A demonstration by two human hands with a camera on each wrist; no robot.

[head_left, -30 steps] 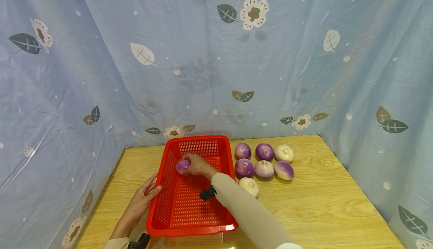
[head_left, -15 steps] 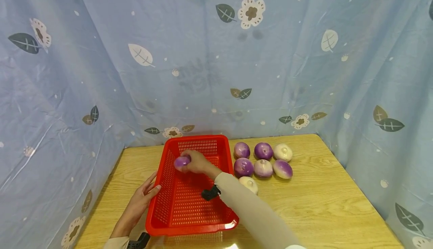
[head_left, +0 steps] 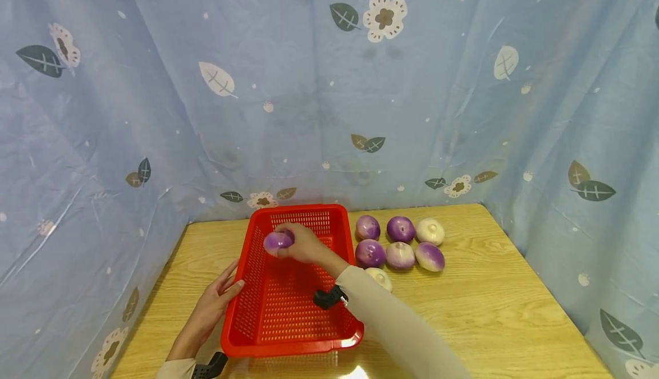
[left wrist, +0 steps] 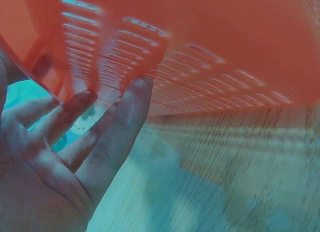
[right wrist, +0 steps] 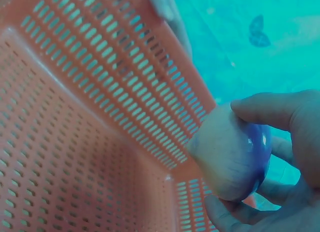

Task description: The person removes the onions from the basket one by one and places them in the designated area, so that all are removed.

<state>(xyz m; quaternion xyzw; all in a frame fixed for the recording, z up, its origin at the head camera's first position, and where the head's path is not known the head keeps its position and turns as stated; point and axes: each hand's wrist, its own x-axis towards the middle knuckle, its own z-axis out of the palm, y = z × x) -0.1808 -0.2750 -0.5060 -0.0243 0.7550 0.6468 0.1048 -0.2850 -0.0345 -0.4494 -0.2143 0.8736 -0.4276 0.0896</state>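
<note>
In the head view, my right hand [head_left: 305, 244] holds a glossy purple-and-white turnip [head_left: 276, 243] above the far left part of a red perforated basket [head_left: 293, 347]. The right wrist view has the turnip [right wrist: 230, 152] between thumb and fingers, its pale pointed end toward the basket wall [right wrist: 120, 81]. My left hand [head_left: 213, 304] is at the basket's left side. Seen from the left wrist, the extended fingers [left wrist: 132, 104] of that hand touch or nearly touch the slotted outer wall [left wrist: 195, 66]. The exact contact there is unclear.
Right of the basket, several more turnips [head_left: 400, 256] lie on the wooden table [head_left: 494, 287], some purple side up, some white. One white turnip [head_left: 380, 279] is partly behind the right sleeve [head_left: 396, 327]. A blue patterned curtain [head_left: 298, 116] encloses the back and sides.
My right hand has risen slightly with the turnip, away from the basket's bottom. My left hand stays beside the basket, and the other turnips lie where they were.
</note>
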